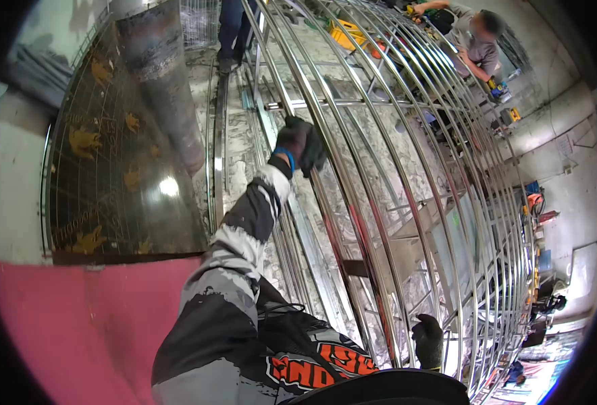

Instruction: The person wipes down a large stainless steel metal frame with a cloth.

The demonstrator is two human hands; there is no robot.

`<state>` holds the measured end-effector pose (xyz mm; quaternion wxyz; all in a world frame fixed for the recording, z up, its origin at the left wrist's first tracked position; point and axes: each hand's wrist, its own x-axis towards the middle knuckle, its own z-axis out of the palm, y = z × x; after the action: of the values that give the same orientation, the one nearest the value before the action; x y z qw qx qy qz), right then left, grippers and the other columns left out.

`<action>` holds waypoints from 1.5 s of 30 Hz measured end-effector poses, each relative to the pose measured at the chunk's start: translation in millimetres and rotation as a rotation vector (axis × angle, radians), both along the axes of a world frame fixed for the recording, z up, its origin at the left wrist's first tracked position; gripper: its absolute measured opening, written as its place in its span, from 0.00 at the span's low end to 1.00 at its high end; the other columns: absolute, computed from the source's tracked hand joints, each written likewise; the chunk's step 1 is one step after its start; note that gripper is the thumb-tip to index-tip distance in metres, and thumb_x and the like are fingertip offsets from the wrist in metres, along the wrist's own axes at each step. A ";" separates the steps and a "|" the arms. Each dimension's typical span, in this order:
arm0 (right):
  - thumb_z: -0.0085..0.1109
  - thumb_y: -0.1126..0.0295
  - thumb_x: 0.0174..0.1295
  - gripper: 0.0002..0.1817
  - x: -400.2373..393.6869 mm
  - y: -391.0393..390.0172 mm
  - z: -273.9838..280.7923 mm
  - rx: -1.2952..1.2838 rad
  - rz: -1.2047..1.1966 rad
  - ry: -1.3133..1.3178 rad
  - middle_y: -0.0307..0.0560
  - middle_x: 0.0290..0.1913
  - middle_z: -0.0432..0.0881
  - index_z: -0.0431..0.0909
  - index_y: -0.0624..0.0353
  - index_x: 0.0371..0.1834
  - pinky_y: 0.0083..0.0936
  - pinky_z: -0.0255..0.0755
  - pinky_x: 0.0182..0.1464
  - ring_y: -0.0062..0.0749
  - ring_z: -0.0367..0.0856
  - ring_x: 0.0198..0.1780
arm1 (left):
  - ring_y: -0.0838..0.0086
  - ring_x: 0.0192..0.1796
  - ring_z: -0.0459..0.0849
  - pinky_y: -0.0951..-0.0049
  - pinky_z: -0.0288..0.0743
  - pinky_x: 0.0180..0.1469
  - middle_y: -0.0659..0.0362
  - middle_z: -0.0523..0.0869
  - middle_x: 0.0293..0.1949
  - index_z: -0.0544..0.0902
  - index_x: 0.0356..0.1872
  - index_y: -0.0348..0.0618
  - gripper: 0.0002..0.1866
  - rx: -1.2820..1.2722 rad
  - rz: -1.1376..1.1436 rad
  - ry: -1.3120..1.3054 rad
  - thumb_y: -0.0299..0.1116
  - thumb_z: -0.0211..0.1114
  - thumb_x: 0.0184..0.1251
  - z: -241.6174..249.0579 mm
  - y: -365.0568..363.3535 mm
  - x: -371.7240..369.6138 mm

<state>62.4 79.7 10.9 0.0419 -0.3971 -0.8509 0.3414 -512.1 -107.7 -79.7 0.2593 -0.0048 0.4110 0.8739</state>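
Note:
My left hand (302, 145), in a dark glove with a blue band at the wrist, is closed round a shiny metal tube of a large barred frame (359, 145). The frame's long, parallel tubes run from the top of the view to the lower right. Lower down, my right hand (428, 337), also in a dark glove, has its fingers curled beside the frame's bars. What it grips, if anything, is hidden.
A dark glossy panel (109, 169) with gold hand shapes stands at the left, with a large grey cylinder (160, 88) near it. Pink material (82, 317) lies below. A co-worker (477, 44) holds a tool at the upper right; another person's legs (234, 34) show at the top.

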 end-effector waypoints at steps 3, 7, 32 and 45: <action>0.64 0.64 0.67 0.18 -72.3 -8.2 7.0 0.016 0.098 0.047 0.46 0.35 0.86 0.82 0.66 0.54 0.29 0.78 0.42 0.29 0.84 0.36 | 0.56 0.13 0.75 0.54 0.69 0.17 0.53 0.75 0.13 0.77 0.19 0.48 0.22 0.152 -0.230 -0.115 0.43 0.54 0.77 -11.1 -9.7 -62.3; 0.64 0.75 0.66 0.13 -198.0 -31.9 20.8 0.033 0.155 0.128 0.44 0.39 0.88 0.84 0.64 0.53 0.25 0.79 0.46 0.27 0.86 0.40 | 0.54 0.43 0.86 0.57 0.79 0.48 0.50 0.85 0.38 0.82 0.43 0.43 0.14 -0.262 0.070 0.259 0.43 0.57 0.80 -128.9 33.0 17.2; 0.56 0.66 0.76 0.19 -427.5 -85.6 31.0 -0.266 0.469 0.360 0.54 0.55 0.85 0.79 0.69 0.61 0.31 0.76 0.60 0.37 0.84 0.54 | 0.65 0.44 0.87 0.65 0.81 0.46 0.55 0.84 0.39 0.79 0.53 0.44 0.22 -0.717 0.288 0.710 0.38 0.75 0.61 -115.3 -33.7 -90.5; 0.55 0.68 0.76 0.16 -429.0 -85.1 24.8 -0.359 0.421 0.387 0.52 0.51 0.86 0.81 0.68 0.57 0.31 0.76 0.57 0.35 0.84 0.52 | 0.58 0.34 0.85 0.59 0.79 0.36 0.53 0.83 0.32 0.76 0.51 0.44 0.15 -0.429 -0.116 0.696 0.33 0.65 0.65 -16.1 -116.8 -110.8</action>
<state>-366.6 -5.3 35.7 0.0606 -0.1417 -0.8168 0.5560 -622.9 -224.5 -95.8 0.1468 0.2603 0.6466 0.7018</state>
